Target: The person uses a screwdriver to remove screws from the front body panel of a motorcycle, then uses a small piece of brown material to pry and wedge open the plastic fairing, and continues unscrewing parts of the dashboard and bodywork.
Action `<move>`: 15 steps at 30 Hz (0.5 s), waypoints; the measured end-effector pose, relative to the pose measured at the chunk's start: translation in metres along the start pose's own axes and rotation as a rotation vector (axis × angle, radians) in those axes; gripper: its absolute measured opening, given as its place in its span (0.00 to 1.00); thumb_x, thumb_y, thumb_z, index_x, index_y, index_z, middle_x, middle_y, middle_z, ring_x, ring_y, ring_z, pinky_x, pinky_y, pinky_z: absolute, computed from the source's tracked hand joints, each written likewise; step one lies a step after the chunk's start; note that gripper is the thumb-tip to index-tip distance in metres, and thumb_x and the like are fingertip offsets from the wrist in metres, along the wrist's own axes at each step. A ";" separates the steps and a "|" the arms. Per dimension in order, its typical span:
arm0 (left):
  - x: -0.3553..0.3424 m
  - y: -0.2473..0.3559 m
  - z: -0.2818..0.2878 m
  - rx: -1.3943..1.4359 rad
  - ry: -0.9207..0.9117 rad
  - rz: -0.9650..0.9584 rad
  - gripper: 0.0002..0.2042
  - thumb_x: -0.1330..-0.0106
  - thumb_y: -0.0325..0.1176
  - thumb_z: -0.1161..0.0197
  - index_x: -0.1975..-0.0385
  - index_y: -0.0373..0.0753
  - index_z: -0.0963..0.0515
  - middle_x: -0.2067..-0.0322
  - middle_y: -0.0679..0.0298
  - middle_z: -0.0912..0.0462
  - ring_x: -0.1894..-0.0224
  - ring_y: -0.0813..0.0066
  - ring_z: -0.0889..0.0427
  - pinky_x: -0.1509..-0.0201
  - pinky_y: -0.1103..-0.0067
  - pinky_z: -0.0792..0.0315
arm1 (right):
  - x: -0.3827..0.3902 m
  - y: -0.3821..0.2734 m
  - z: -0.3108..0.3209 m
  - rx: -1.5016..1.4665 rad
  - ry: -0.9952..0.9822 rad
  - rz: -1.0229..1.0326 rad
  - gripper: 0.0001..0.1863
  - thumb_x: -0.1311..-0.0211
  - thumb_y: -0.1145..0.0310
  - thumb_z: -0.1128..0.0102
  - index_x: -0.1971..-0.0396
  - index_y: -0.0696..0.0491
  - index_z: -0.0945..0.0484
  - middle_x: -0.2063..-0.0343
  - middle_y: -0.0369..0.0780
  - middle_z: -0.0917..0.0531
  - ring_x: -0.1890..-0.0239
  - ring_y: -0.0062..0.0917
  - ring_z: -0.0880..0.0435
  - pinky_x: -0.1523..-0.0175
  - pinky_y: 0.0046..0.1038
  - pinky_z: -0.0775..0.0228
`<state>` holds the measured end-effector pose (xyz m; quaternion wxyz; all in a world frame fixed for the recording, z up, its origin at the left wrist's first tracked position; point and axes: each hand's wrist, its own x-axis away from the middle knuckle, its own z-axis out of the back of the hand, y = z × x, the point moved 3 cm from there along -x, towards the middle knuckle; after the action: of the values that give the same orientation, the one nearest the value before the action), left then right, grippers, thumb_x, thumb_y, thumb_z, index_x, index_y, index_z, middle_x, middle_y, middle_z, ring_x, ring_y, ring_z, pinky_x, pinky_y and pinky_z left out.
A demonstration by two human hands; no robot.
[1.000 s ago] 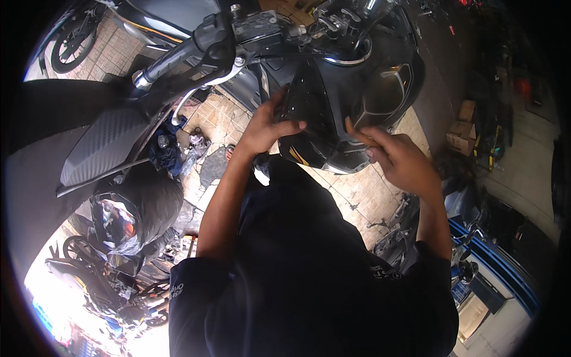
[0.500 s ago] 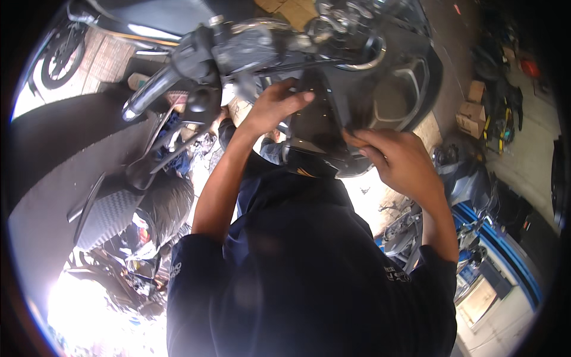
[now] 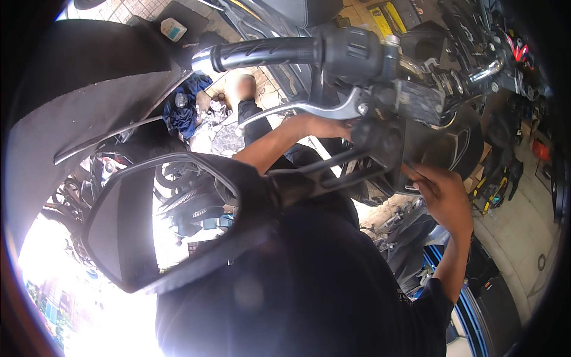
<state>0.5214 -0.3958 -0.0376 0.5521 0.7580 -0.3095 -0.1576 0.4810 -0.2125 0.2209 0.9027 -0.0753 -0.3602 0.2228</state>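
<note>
A motorcycle handlebar crosses above my arms, with a black ribbed grip (image 3: 267, 52) and a silver lever (image 3: 297, 107). Below the lever, a black rear-view mirror (image 3: 125, 238) on a stalk covers part of my left forearm. My left hand (image 3: 327, 127) reaches in under the lever; its fingertips are hidden behind the mirror mount. My right hand (image 3: 441, 199) is at the lower edge of the dark front panel (image 3: 437, 140), its fingers bent and pressed together. What they pinch, if anything, cannot be made out.
A large dark curved surface (image 3: 71, 77) fills the left side. A white container (image 3: 172, 28) and a crumpled blue cloth (image 3: 184, 116) lie beyond it. Toward the right are a black and blue-striped object (image 3: 473, 315), parked motorcycle parts and a red item (image 3: 541, 150).
The view has shifted, bringing the grip, lever and mirror large across the foreground. My left fingers, visible on the dark panel before, are now hidden. My right hand stays by the panel's edge.
</note>
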 end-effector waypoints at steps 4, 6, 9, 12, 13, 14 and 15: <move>-0.015 -0.008 0.012 -0.023 -0.049 -0.021 0.37 0.42 0.52 0.27 0.38 0.34 0.28 0.46 0.54 0.20 0.41 0.65 0.23 0.37 0.72 0.31 | -0.004 -0.016 0.005 0.145 -0.030 0.032 0.17 0.45 0.82 0.38 0.53 0.58 0.18 0.70 0.48 0.16 0.67 0.44 0.16 0.62 0.35 0.27; -0.019 -0.011 0.011 -0.030 -0.069 -0.037 0.36 0.43 0.51 0.26 0.38 0.35 0.28 0.45 0.54 0.20 0.40 0.65 0.23 0.36 0.72 0.32 | -0.004 -0.021 0.008 0.177 0.004 0.036 0.15 0.43 0.78 0.38 0.54 0.56 0.18 0.72 0.48 0.17 0.68 0.45 0.16 0.62 0.38 0.27; -0.020 -0.014 0.002 -0.045 -0.092 -0.046 0.36 0.44 0.50 0.25 0.38 0.37 0.27 0.45 0.56 0.20 0.39 0.66 0.24 0.36 0.71 0.32 | -0.004 -0.032 0.015 0.311 -0.020 -0.092 0.11 0.40 0.72 0.39 0.57 0.54 0.17 0.75 0.49 0.18 0.69 0.47 0.17 0.63 0.42 0.28; 0.002 -0.036 -0.008 -0.090 -0.094 -0.033 0.39 0.46 0.48 0.23 0.36 0.38 0.30 0.43 0.57 0.21 0.38 0.67 0.25 0.35 0.71 0.33 | -0.014 -0.036 0.013 0.454 -0.043 -0.105 0.09 0.39 0.70 0.39 0.59 0.52 0.17 0.77 0.49 0.18 0.70 0.49 0.17 0.63 0.46 0.28; 0.003 -0.024 -0.013 -0.084 -0.059 -0.070 0.40 0.48 0.44 0.22 0.35 0.38 0.32 0.43 0.56 0.21 0.40 0.68 0.25 0.35 0.72 0.32 | -0.016 -0.032 0.011 0.494 -0.047 -0.089 0.08 0.39 0.69 0.39 0.60 0.51 0.17 0.78 0.49 0.18 0.71 0.49 0.18 0.63 0.47 0.28; 0.004 -0.010 -0.019 -0.079 -0.029 -0.111 0.42 0.50 0.40 0.20 0.34 0.37 0.34 0.43 0.56 0.21 0.41 0.70 0.24 0.36 0.72 0.32 | -0.015 -0.031 0.009 0.520 -0.060 -0.112 0.05 0.40 0.69 0.38 0.66 0.51 0.16 0.79 0.48 0.18 0.72 0.47 0.18 0.63 0.47 0.28; 0.008 0.005 -0.023 -0.081 0.008 -0.144 0.44 0.51 0.36 0.19 0.34 0.36 0.36 0.43 0.56 0.22 0.42 0.71 0.24 0.36 0.73 0.31 | -0.016 -0.031 0.009 0.601 -0.067 -0.063 0.04 0.41 0.69 0.40 0.69 0.52 0.17 0.79 0.47 0.18 0.72 0.45 0.17 0.64 0.46 0.28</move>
<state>0.5396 -0.3851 -0.0241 0.5707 0.7560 -0.2454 -0.2062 0.4751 -0.2475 0.2267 0.8785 0.2137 -0.3100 0.2939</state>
